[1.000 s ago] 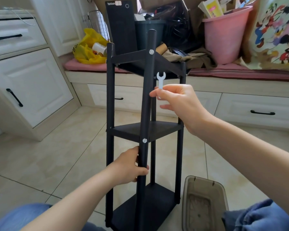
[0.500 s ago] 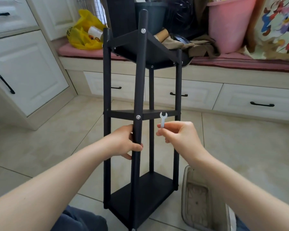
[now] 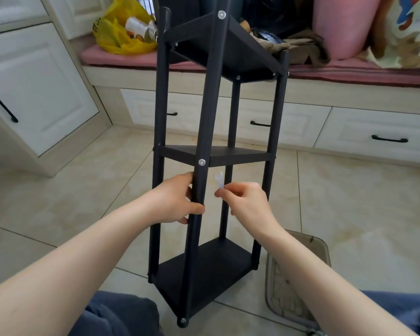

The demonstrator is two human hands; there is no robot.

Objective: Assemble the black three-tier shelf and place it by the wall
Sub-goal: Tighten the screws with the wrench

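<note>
The black three-tier shelf (image 3: 240, 156) stands upright on the tiled floor in front of me, with four round posts and silver bolt heads showing. My left hand (image 3: 177, 200) grips the nearest front post just below the middle tier's bolt (image 3: 201, 162). My right hand (image 3: 246, 200) pinches a small white wrench (image 3: 219, 180), its open jaw pointing up, just right of that post and below the middle tier.
A grey-brown plastic tray (image 3: 298, 275) lies on the floor at my right. Behind the shelf runs a window bench with drawers (image 3: 364, 132), holding a yellow bag (image 3: 121, 32), a pink bin (image 3: 344, 25) and clutter. White cabinets (image 3: 34, 93) stand left. My knees fill the bottom corners.
My right hand has come down with the wrench from near the top tier to just below the middle tier. My left hand slid up the front post. The camera tilted down.
</note>
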